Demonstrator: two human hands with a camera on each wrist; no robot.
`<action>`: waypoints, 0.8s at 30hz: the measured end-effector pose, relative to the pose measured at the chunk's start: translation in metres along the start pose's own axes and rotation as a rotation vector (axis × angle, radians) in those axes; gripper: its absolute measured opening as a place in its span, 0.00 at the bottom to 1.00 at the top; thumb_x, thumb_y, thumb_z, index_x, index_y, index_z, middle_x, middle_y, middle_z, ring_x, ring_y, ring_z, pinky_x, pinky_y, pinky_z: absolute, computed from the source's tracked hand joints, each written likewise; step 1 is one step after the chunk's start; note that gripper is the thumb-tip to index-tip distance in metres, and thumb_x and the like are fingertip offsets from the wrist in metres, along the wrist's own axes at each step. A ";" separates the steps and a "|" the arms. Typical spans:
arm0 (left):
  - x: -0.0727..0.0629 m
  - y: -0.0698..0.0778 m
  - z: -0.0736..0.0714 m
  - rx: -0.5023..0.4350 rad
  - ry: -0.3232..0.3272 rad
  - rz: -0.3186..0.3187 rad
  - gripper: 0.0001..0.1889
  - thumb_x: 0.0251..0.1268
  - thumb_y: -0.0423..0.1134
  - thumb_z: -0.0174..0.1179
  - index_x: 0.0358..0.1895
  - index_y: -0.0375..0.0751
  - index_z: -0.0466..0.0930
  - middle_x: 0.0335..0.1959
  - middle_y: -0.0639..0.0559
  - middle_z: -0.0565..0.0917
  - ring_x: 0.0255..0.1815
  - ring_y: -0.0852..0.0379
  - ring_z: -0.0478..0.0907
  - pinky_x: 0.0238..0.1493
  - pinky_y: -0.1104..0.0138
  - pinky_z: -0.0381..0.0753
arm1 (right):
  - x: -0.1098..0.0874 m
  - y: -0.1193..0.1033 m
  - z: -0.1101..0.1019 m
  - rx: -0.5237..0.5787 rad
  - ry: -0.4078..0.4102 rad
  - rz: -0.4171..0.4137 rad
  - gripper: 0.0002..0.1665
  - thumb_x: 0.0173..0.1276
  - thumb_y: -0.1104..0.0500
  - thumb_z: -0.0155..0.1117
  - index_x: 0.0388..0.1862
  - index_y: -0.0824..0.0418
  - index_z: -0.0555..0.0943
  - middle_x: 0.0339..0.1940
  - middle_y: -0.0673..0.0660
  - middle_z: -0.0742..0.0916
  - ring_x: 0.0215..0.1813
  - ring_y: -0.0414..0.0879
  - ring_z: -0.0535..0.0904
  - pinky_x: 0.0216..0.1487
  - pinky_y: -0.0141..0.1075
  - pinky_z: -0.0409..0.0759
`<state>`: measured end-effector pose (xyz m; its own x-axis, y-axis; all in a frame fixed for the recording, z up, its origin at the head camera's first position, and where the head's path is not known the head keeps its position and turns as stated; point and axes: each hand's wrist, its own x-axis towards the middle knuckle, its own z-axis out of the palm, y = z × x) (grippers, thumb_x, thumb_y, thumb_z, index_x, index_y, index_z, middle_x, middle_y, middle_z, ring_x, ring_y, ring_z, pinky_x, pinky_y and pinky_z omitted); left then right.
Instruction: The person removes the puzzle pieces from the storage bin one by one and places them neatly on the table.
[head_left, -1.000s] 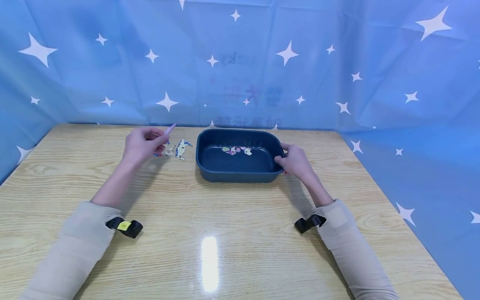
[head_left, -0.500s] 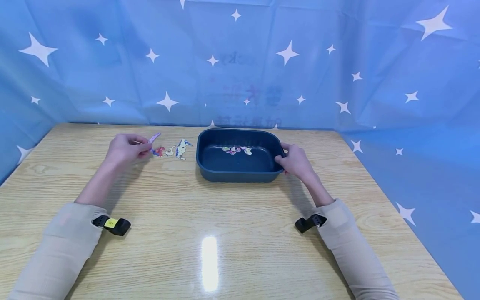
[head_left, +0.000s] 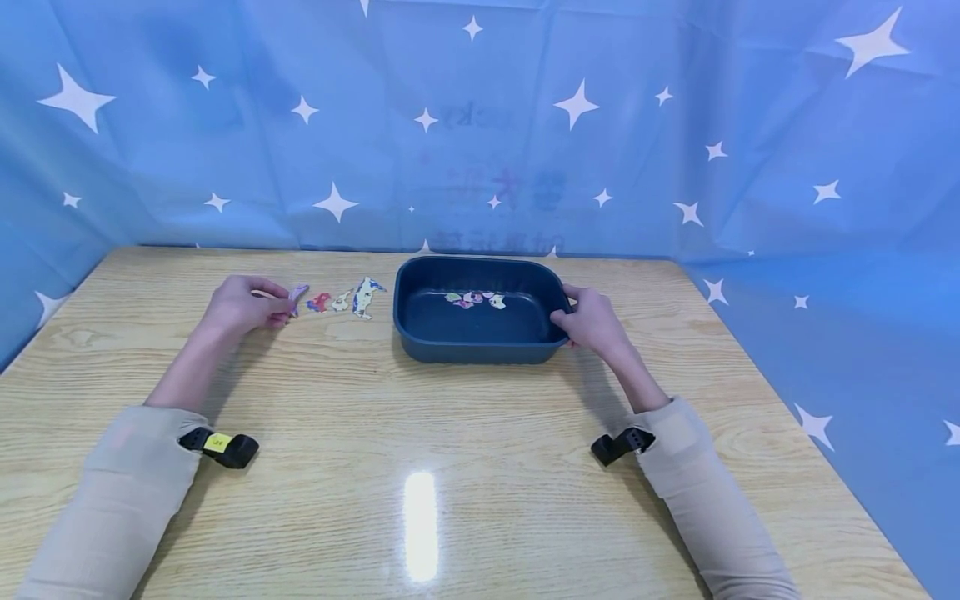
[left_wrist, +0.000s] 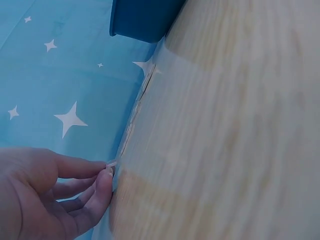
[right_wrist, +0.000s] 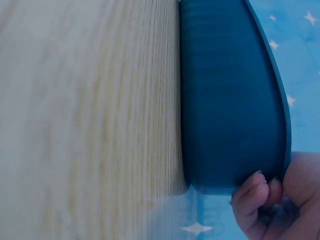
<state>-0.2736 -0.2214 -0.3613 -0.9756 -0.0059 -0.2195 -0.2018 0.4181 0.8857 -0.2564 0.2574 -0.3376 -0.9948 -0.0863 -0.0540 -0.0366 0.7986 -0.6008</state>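
My left hand (head_left: 243, 304) pinches a small flat purple cutout (head_left: 297, 296) between thumb and fingers, low at the table. Its thin edge shows at my fingertips in the left wrist view. To its right, a red-and-blue cutout (head_left: 318, 302), a pale cutout (head_left: 341, 301) and a larger white-and-blue cutout (head_left: 365, 297) lie in a row. My right hand (head_left: 592, 319) holds the right end of a dark blue plastic bin (head_left: 480, 353), thumb over the rim and fingers against the outer wall. Several small colourful cutouts (head_left: 472, 298) show inside the bin.
The bin stands on a wood-grain table (head_left: 337, 467) near its back edge. Behind and to the right hangs a blue curtain (head_left: 420, 167) with white stars. A bright light reflection lies on the tabletop at the front.
My left hand has moved left and down with the purple cutout, from above the row to its left end, uncovering the red-and-blue one. My right hand and the bin have stayed still.
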 end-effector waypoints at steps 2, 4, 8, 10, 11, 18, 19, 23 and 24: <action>0.000 -0.001 0.000 0.004 0.011 -0.004 0.20 0.73 0.30 0.58 0.62 0.19 0.70 0.37 0.43 0.81 0.27 0.66 0.82 0.36 0.71 0.85 | 0.000 0.000 0.000 0.002 0.000 -0.002 0.36 0.75 0.61 0.54 0.79 0.67 0.58 0.10 0.54 0.75 0.23 0.63 0.82 0.21 0.37 0.75; 0.001 -0.002 0.001 0.012 0.021 -0.001 0.20 0.73 0.31 0.59 0.61 0.19 0.71 0.35 0.46 0.82 0.26 0.66 0.82 0.35 0.71 0.85 | 0.000 0.000 0.000 0.003 0.000 -0.003 0.36 0.75 0.61 0.54 0.79 0.67 0.58 0.10 0.55 0.76 0.23 0.63 0.82 0.21 0.37 0.75; 0.000 -0.002 0.001 0.043 0.035 0.019 0.20 0.72 0.32 0.61 0.58 0.19 0.72 0.29 0.51 0.84 0.25 0.67 0.82 0.34 0.72 0.85 | 0.000 0.000 0.000 -0.001 -0.003 -0.005 0.36 0.75 0.61 0.54 0.79 0.68 0.58 0.11 0.56 0.76 0.23 0.62 0.82 0.21 0.37 0.75; -0.001 -0.001 0.002 0.059 0.041 0.023 0.20 0.72 0.32 0.61 0.58 0.18 0.73 0.29 0.51 0.84 0.25 0.67 0.82 0.34 0.72 0.85 | 0.000 0.000 0.000 -0.002 -0.005 -0.008 0.36 0.75 0.61 0.54 0.79 0.68 0.58 0.11 0.57 0.77 0.23 0.62 0.82 0.20 0.37 0.74; -0.001 -0.001 0.002 0.068 0.043 0.024 0.20 0.72 0.33 0.60 0.57 0.18 0.73 0.29 0.50 0.84 0.25 0.67 0.82 0.34 0.72 0.85 | 0.000 0.000 0.000 -0.001 -0.006 -0.009 0.36 0.75 0.61 0.54 0.79 0.68 0.58 0.11 0.58 0.77 0.23 0.62 0.82 0.20 0.37 0.73; -0.001 -0.004 -0.002 0.078 0.049 0.026 0.20 0.73 0.33 0.58 0.58 0.18 0.72 0.32 0.48 0.84 0.27 0.66 0.82 0.35 0.71 0.85 | 0.000 0.000 0.000 0.003 -0.005 -0.012 0.36 0.75 0.61 0.54 0.79 0.68 0.59 0.12 0.60 0.78 0.23 0.63 0.82 0.18 0.36 0.73; -0.001 -0.004 -0.003 0.077 0.049 0.030 0.20 0.73 0.33 0.58 0.58 0.18 0.71 0.32 0.47 0.84 0.27 0.66 0.82 0.35 0.70 0.85 | 0.000 0.000 0.000 0.004 -0.006 -0.012 0.36 0.75 0.61 0.53 0.79 0.68 0.59 0.12 0.60 0.78 0.23 0.63 0.82 0.19 0.36 0.73; -0.002 -0.002 -0.003 0.071 0.049 0.035 0.20 0.74 0.35 0.56 0.58 0.19 0.71 0.34 0.46 0.85 0.29 0.65 0.82 0.37 0.70 0.85 | 0.000 0.000 0.000 0.010 -0.005 -0.013 0.36 0.75 0.62 0.54 0.79 0.69 0.59 0.12 0.60 0.78 0.23 0.62 0.82 0.20 0.37 0.75; -0.003 -0.001 -0.002 0.074 0.048 0.035 0.20 0.75 0.35 0.56 0.58 0.20 0.71 0.35 0.45 0.84 0.29 0.65 0.82 0.37 0.70 0.85 | 0.000 0.000 0.000 0.010 -0.006 -0.014 0.35 0.76 0.62 0.54 0.79 0.69 0.59 0.12 0.60 0.78 0.23 0.61 0.82 0.20 0.37 0.75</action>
<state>-0.2709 -0.2240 -0.3607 -0.9853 -0.0326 -0.1678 -0.1624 0.4847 0.8595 -0.2565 0.2579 -0.3377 -0.9937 -0.1005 -0.0503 -0.0492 0.7913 -0.6095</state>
